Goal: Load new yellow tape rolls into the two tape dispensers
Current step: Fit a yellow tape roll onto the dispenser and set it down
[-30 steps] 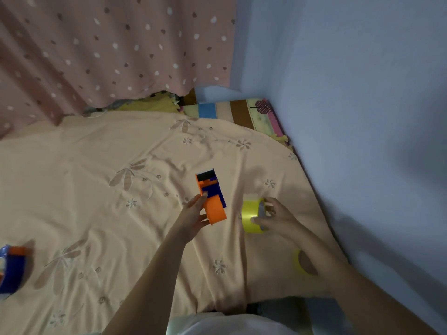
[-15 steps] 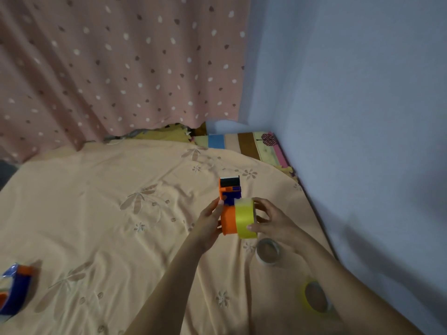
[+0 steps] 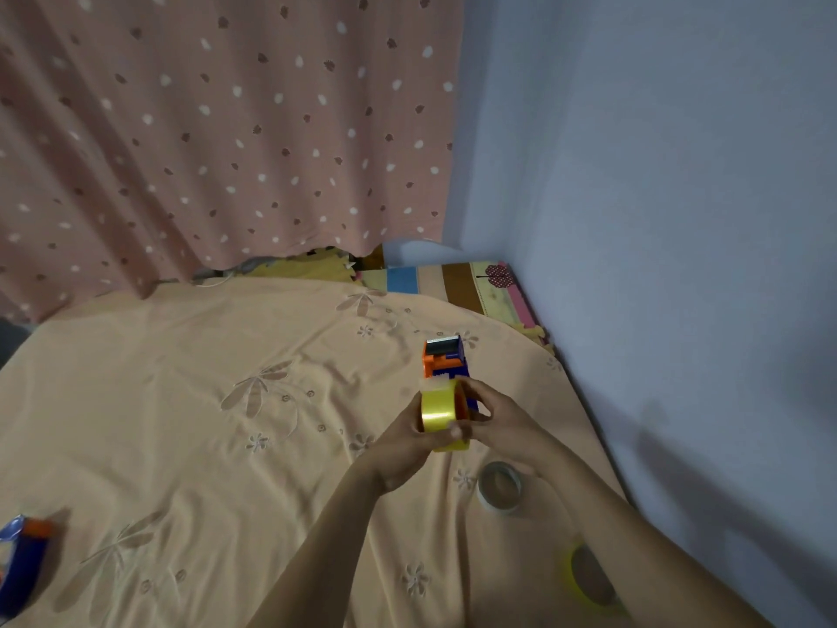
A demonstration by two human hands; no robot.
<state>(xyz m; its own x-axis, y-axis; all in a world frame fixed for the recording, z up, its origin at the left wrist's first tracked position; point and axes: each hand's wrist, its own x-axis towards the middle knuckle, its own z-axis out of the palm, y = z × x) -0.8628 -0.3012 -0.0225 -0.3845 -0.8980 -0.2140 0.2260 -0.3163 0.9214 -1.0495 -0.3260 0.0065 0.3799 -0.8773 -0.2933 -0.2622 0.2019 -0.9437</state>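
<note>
An orange and blue tape dispenser (image 3: 444,360) is held up above the bed, its black cutter end pointing away from me. A yellow tape roll (image 3: 441,412) sits against its near end, covering the orange hub. My left hand (image 3: 410,441) grips the roll and dispenser from the left, thumb across the roll's lower face. My right hand (image 3: 496,417) holds them from the right, fingers curled behind the roll. A second yellow roll (image 3: 584,577) lies flat on the bed under my right forearm. A second blue and orange dispenser (image 3: 20,559) lies at the far left edge.
A peach flowered sheet (image 3: 204,423) covers the bed. An empty grey cardboard tape core (image 3: 499,486) lies on it just below my hands. A blue wall runs close along the right; a dotted pink curtain hangs behind. A striped mat (image 3: 453,283) shows at the far corner.
The yellow roll went from beside the dispenser onto its near end. Both hands closed in around the roll and dispenser. The view tilted up.
</note>
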